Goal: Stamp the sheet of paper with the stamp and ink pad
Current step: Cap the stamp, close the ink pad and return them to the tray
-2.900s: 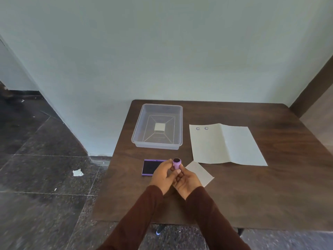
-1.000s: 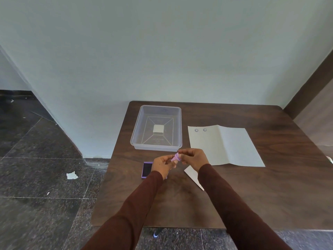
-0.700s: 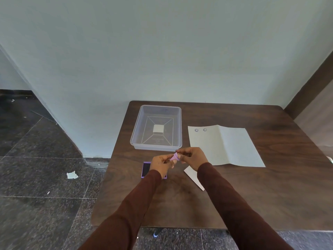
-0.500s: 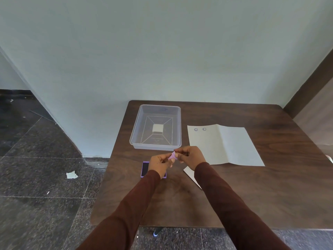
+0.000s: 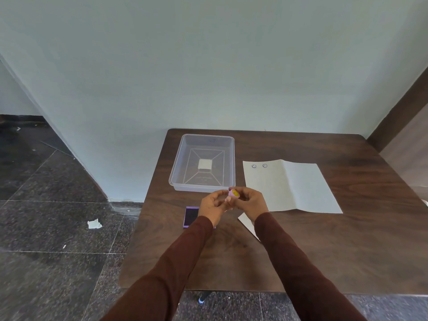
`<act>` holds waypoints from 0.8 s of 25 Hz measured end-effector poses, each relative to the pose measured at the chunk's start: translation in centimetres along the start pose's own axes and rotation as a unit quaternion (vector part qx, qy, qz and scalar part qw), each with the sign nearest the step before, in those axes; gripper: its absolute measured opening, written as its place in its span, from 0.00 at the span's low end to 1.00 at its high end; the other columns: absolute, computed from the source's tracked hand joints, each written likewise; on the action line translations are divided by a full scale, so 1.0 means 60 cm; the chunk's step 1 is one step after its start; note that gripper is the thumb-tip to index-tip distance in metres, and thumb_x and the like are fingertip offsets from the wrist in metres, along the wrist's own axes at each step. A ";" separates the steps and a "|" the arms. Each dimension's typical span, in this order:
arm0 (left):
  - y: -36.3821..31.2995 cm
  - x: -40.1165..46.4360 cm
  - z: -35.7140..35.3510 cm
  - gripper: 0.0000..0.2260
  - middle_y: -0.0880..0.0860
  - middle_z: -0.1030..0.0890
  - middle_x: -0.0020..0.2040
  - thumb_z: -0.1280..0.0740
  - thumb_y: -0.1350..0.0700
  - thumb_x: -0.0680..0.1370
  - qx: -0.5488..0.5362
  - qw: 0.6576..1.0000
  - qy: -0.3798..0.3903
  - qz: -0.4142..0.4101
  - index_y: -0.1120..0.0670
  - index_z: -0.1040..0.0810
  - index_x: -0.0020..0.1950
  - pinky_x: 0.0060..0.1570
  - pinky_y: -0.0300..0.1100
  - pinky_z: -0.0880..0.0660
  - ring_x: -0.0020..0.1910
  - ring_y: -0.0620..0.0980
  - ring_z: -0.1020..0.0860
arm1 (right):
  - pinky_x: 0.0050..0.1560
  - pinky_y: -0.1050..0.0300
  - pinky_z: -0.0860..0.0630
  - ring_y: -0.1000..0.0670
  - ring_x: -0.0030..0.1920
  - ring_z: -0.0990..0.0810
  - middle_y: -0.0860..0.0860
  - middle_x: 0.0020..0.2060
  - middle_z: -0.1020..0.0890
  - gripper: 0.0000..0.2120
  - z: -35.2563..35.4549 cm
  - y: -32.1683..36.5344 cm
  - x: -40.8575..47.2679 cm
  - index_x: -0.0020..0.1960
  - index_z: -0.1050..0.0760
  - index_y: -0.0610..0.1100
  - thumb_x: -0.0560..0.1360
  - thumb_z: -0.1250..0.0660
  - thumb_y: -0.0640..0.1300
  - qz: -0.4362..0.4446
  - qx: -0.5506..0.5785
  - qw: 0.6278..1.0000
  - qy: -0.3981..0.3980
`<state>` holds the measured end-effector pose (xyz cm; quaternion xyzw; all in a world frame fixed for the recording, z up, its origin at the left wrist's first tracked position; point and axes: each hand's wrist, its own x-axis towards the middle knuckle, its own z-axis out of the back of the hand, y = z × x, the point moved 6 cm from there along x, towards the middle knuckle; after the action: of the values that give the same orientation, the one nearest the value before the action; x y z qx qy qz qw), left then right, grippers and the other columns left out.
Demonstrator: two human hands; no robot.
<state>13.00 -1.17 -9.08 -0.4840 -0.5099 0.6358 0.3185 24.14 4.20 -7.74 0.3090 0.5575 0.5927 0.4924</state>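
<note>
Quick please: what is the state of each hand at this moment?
Left hand: fingers closed on the stamp.
Right hand: fingers closed on the same stamp.

Single head-worn view, forward and down over table (image 5: 347, 239).

Bare hands (image 5: 231, 203), long dark maroon sleeves, apparently plain, reaching both wrists

Small pink stamp (image 5: 234, 195) held up off the table, yellow smiley end showing. Purple ink pad (image 5: 191, 216) open, partly hidden. White creased sheet (image 5: 289, 186), two smiley prints top-left.
</note>
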 end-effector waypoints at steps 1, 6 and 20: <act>0.001 0.000 -0.002 0.18 0.63 0.21 0.61 0.33 0.64 0.76 0.023 1.000 0.004 -0.002 0.62 0.27 0.65 0.49 0.37 0.20 0.55 0.56 0.21 | 0.46 0.65 0.21 0.48 0.43 0.22 0.44 0.43 0.19 0.15 -0.002 0.002 -0.002 0.55 0.22 0.33 0.69 0.28 0.33 0.006 -0.021 1.000 0.001; 0.019 -0.006 0.014 0.23 0.61 0.22 0.63 0.33 0.60 0.76 0.120 0.992 0.012 0.024 0.57 0.33 0.71 0.64 0.45 0.29 0.62 0.55 0.23 | 0.39 0.71 0.26 0.50 0.40 0.24 0.47 0.41 0.20 0.13 0.005 0.002 0.000 0.53 0.21 0.36 0.69 0.27 0.36 0.011 -0.109 0.993 -0.046; 0.048 -0.012 0.056 0.12 0.56 0.19 0.48 0.36 0.63 0.77 0.283 0.959 -0.025 -0.017 0.58 0.22 0.60 0.49 0.34 0.28 0.45 0.46 0.25 | 0.67 0.53 0.31 0.45 0.64 0.27 0.46 0.63 0.22 0.28 -0.038 -0.066 -0.022 0.67 0.28 0.46 0.69 0.28 0.52 -0.008 -0.381 0.924 0.043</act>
<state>10.33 -3.76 -11.59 -0.3495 -0.3251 0.7604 0.4405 23.42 1.72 -11.77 0.0681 0.3126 0.7689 0.5536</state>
